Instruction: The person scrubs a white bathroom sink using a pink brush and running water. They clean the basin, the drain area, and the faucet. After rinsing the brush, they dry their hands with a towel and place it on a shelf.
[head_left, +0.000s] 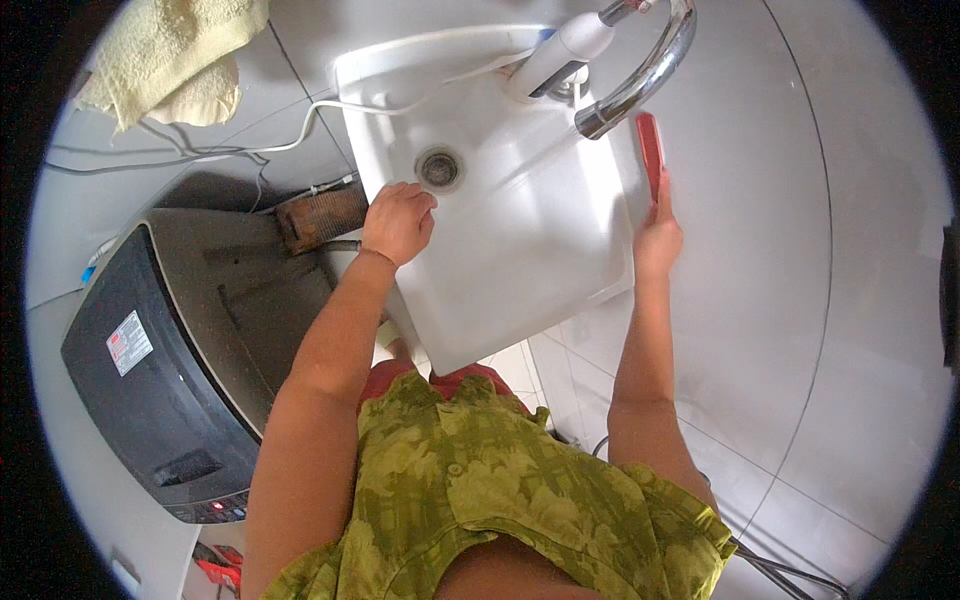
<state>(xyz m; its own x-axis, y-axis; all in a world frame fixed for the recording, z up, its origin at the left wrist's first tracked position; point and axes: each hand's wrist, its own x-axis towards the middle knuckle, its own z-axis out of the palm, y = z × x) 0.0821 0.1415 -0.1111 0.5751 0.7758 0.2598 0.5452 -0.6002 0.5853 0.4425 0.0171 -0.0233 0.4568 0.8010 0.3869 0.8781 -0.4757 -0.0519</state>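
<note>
My right hand (658, 238) grips the handle end of a narrow red hand tool (649, 150) and holds it upright by the grey wall, right of the white washbasin (517, 277). A pale edge shows along the tool's right side; its working face cannot be made out. My left hand (399, 221) is at the basin's left rim with its fingers curled inward near the drain (439, 169). Its palm is hidden. Above the basin, a white tap body (562, 56) carries a curved chrome spout (652, 71). A pale streak runs below the spout; whether it is water is unclear.
A dark-lidded washing machine (150, 360) stands close on the left, with a brown ribbed block (322, 217) at its back corner. A white cable (307, 124) crosses the basin's rim. A cream towel (172, 60) hangs upper left. Dark hoses (780, 574) lie lower right.
</note>
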